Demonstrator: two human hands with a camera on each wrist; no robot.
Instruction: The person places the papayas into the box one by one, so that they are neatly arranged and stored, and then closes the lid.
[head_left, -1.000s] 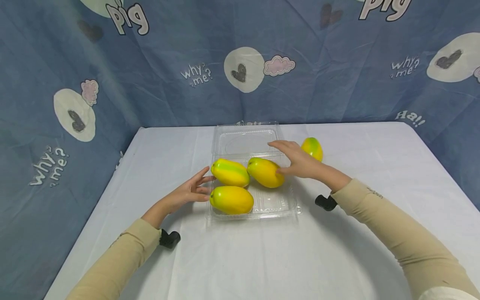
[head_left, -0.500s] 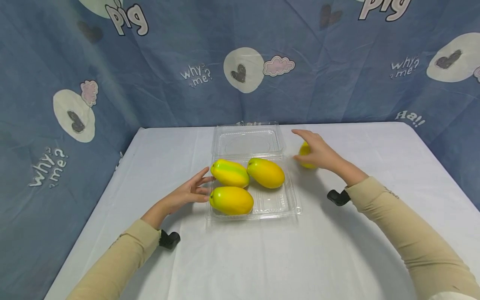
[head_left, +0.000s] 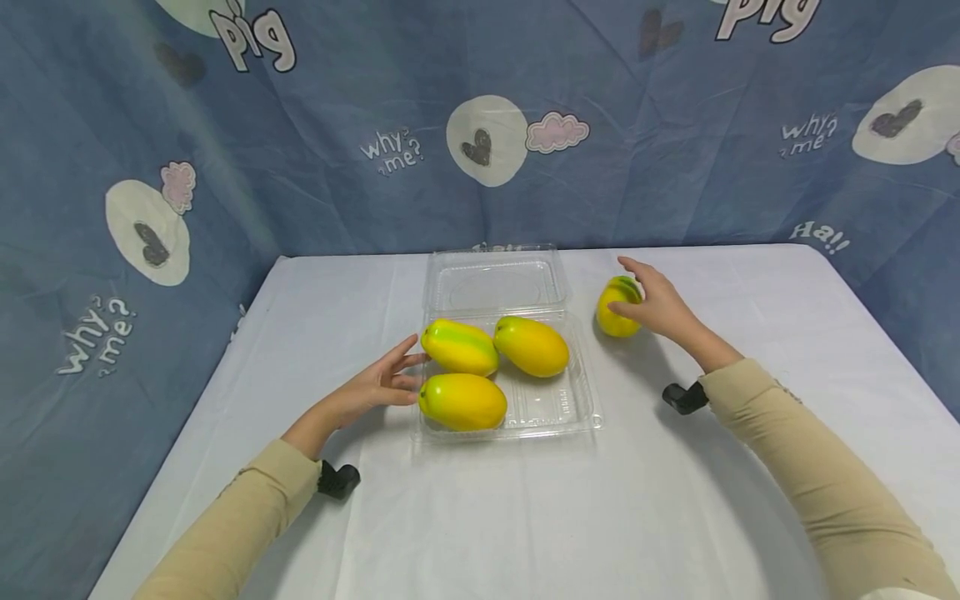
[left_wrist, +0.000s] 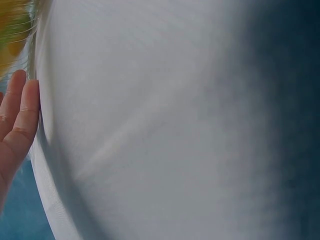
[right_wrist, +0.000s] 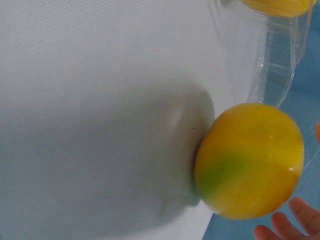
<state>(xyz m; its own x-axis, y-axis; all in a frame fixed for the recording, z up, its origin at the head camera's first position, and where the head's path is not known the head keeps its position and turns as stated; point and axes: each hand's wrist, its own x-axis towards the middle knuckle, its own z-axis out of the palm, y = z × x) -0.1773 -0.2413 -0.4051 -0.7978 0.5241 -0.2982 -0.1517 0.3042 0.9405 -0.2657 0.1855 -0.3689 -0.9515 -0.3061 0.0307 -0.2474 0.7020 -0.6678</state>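
Note:
Two yellow-green mangoes lie side by side in a clear plastic clamshell box (head_left: pixel 547 408): one at the back left (head_left: pixel 460 347) and one at the back right (head_left: pixel 532 346). A third mango (head_left: pixel 463 402) lies at the front left of it. My left hand (head_left: pixel 371 385) stays at the box's left side, fingers extended at its edge. A fourth mango (right_wrist: pixel 250 162) rests on the white cloth right of the box. Around it my right hand (head_left: pixel 660 307) is spread, thumb in front and fingers behind; in the right wrist view the fingertips (right_wrist: pixel 286 227) come close to its skin.
The box's lid (head_left: pixel 497 282) lies folded back behind its base. A white cloth (head_left: pixel 480 517) covers the table. A blue printed curtain (head_left: pixel 337 150) hangs along the back and left. A black wrist camera (head_left: pixel 339 481) sits below each sleeve cuff.
My right hand has let go of the mango at the back right of the box and moved right to the mango on the cloth. The left hand has hardly moved.

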